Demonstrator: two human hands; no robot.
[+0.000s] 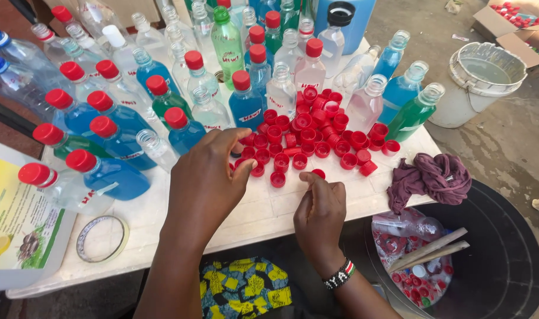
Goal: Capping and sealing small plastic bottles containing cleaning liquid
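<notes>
Left hand (207,171) is over the white surface (263,215), fingers curled down at the near edge of the heap of red caps (314,133); its grip looks narrow, fingertips pinched among the caps, though what exactly sits between them I cannot tell; right hand (319,210) is just beside it, fingers bunched tight on one red cap (318,173) at the heap's front edge; behind the heap stand crowded plastic bottles (246,100) of blue, green and clear liquid, some capped red, some open-necked; a roll of tape (102,238) lies near the left forearm; a purple cloth (432,177) rests on the surface's right corner; beyond it a white bucket (482,82) sits on the ground; a black bin (500,260) holds a bag of more caps.
</notes>
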